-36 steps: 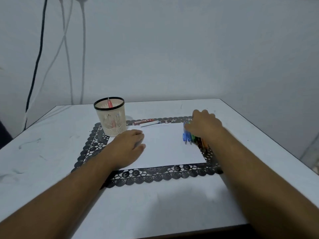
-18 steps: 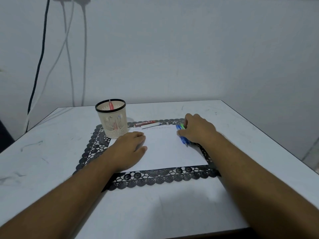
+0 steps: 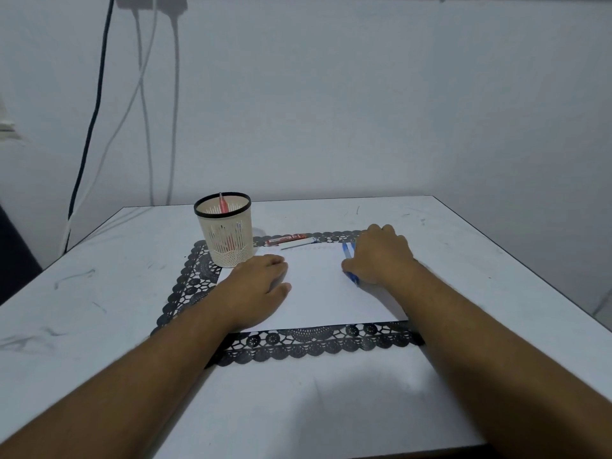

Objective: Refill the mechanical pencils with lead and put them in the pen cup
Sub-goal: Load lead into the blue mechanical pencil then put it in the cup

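A cream mesh pen cup (image 3: 227, 240) with a black rim stands at the back left of the black lace mat (image 3: 298, 344); a red pencil (image 3: 222, 203) stands in it. My right hand (image 3: 381, 256) lies over a bunch of mechanical pencils on the right of the white paper (image 3: 318, 289); a blue pencil (image 3: 349, 263) shows by its thumb and fingers, the others are hidden. Whether it grips the pencils I cannot tell. My left hand (image 3: 261, 283) rests flat on the paper's left side, near the cup. A red lead case (image 3: 283, 240) and a white one (image 3: 301, 243) lie behind the paper.
The white table (image 3: 99, 293) is scuffed with dark marks. Its right edge (image 3: 530, 283) drops off close to my right arm. Cables (image 3: 142, 94) hang down the wall at the back left.
My right hand has slid the pencil bunch left onto the paper. The left hand has stayed on the paper.
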The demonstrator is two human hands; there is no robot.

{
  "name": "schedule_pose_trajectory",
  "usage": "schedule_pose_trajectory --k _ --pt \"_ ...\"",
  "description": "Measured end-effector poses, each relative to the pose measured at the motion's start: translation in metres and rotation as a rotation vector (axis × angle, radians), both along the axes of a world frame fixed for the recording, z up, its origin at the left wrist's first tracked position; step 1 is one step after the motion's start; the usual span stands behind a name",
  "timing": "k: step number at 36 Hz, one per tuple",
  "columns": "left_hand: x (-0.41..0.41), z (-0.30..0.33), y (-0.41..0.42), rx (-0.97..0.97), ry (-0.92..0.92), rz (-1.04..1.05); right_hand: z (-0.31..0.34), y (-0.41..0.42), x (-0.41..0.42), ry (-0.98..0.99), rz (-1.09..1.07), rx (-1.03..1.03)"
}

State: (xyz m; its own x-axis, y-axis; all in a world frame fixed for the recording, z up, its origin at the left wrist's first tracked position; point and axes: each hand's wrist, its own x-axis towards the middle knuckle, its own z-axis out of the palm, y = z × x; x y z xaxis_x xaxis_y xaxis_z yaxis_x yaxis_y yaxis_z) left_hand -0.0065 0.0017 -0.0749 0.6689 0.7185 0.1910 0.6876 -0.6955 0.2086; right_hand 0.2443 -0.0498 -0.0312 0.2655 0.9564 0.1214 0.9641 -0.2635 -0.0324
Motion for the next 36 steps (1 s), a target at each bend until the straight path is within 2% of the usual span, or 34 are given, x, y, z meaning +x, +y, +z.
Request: schedule_pose_trajectory --k 3,6,11,14,18,22,29,36 --pt "0.001 0.001 -0.002 0.028 -0.012 -0.016 0.002 -0.004 -0.010 -0.036 0.074 0.050" --pt "0.001 0.004 -0.007 0.167 -0.047 -0.040 0.004 -0.007 -0.027 0.025 0.204 0.110" --pt "0.006 0.015 -0.010 0.443 -0.145 -0.141 0.003 -0.014 -0.053 0.318 0.473 0.214" --pt "0.006 0.021 -0.006 0.566 -0.199 -0.156 -0.004 -0.012 -0.060 0.499 0.560 0.282" --pt "-0.005 0.024 -0.004 0.471 -0.185 -0.080 -0.006 -0.008 -0.055 0.779 0.530 0.280" --pt "-0.013 0.022 0.002 0.318 -0.183 0.013 -0.010 -0.004 -0.039 0.900 0.453 0.226" --pt "-0.012 0.023 0.002 0.225 -0.249 0.036 -0.013 -0.004 -0.036 1.164 0.402 0.196" --pt "-0.013 0.023 0.001 0.209 -0.273 0.012 -0.011 -0.006 -0.044 1.260 0.377 0.254"
